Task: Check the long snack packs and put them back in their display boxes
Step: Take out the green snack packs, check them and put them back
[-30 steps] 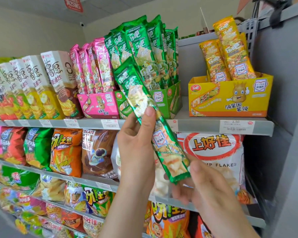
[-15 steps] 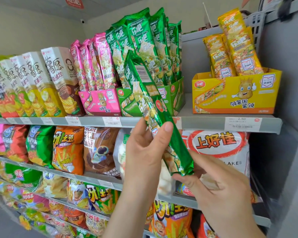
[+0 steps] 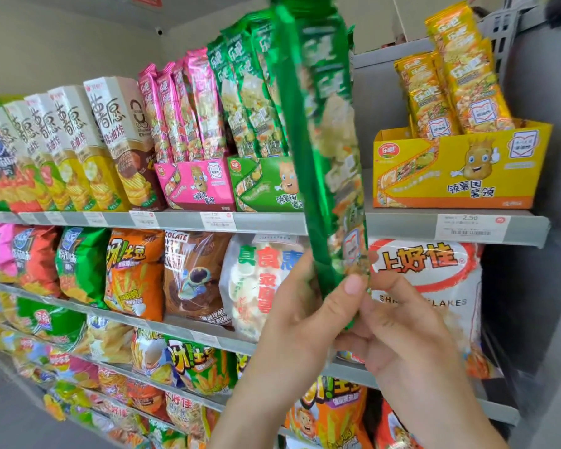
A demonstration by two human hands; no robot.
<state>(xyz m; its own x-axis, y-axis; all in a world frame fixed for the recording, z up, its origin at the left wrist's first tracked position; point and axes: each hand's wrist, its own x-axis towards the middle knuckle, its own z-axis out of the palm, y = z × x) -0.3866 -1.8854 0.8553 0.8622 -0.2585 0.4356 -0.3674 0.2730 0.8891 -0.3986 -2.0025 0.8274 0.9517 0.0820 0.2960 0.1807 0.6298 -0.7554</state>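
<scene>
A long green snack pack [image 3: 321, 137] stands almost upright in front of the top shelf, blurred by motion. My left hand [image 3: 302, 319] grips its lower end, thumb across the front. My right hand [image 3: 405, 332] pinches the bottom edge from the right. Behind the pack stands the green display box [image 3: 259, 186] with several more green packs [image 3: 240, 92]. Left of it is a pink display box [image 3: 191, 184] holding pink packs [image 3: 178, 105]. At the right sits a yellow display box [image 3: 460, 170] with yellow packs [image 3: 450, 82].
Tall chip cartons [image 3: 117, 140] fill the top shelf's left part. The shelf edge [image 3: 399, 225] carries price tags. Lower shelves hold chip bags, among them a white shrimp-flakes bag [image 3: 434, 286] behind my right hand. A grey wall closes the right side.
The green pack swung from a slant to nearly upright and rose in front of the top shelf. My left hand slid down from its middle to its lower end; my right hand stayed at the bottom.
</scene>
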